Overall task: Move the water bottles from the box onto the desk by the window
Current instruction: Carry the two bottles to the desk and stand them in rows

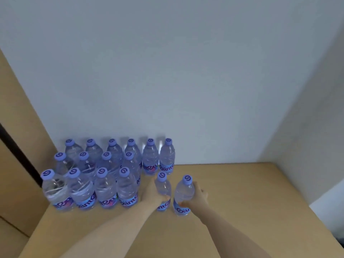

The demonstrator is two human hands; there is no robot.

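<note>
Several clear water bottles with purple caps [104, 175] stand in rows at the back left of the tan desk [242, 192], against the pale wall. My left hand [153, 196] grips one upright bottle [163, 189] just right of the front row. Beside it, my right hand [195, 197] grips another upright bottle [183, 194] round its middle. Both held bottles stand on or just above the desk surface; I cannot tell which. The box is out of view.
A pale wall [186, 81] rises behind the desk and a second wall [307, 136] closes in on the right. A tan panel [16, 127] with a dark gap stands at the left. Bare desk surface lies right of the bottles.
</note>
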